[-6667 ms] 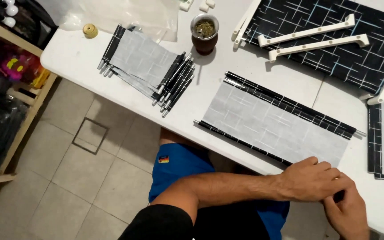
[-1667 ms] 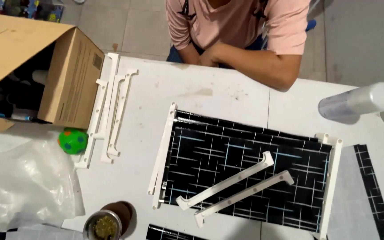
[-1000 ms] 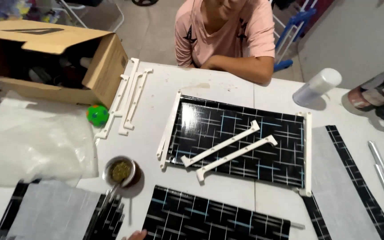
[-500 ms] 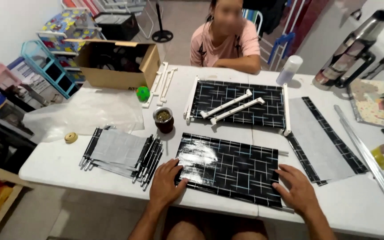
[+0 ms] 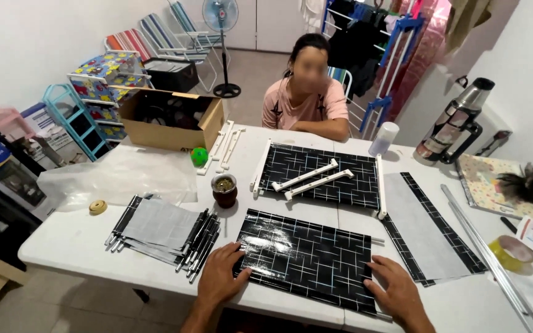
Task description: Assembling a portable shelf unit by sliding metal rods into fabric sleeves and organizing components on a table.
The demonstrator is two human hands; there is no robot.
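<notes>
- At the far left I see a small roll of tape [image 5: 98, 206] on the white tabletop [image 5: 63, 237], with bare surface between it and the near edge.
- Next comes a stack of grey panels [image 5: 163, 231] fanned out, its near corner close to the tabletop edge.
- My left hand [image 5: 220, 280] lies flat, fingers spread, pressing the left edge of the black grid-patterned panel [image 5: 306, 259].
- That panel lies flat right in front of me, its near edge almost at the tabletop edge, slightly skewed.
- Behind it, a cup [image 5: 224, 190] stands just off its far-left corner, and a second black panel with two white bars [image 5: 319, 176] lies beyond, with a narrow strip of bare surface between the two panels.
- My right hand [image 5: 396, 296] rests open, fingers spread, on the panel's near-right corner.
- To the right lies a long grey sheet with black borders [image 5: 427, 228], just beside the panel; thin metal rods [image 5: 482, 250] run further right.
- Across the tabletop a person in a pink shirt [image 5: 306, 102] sits.
</notes>
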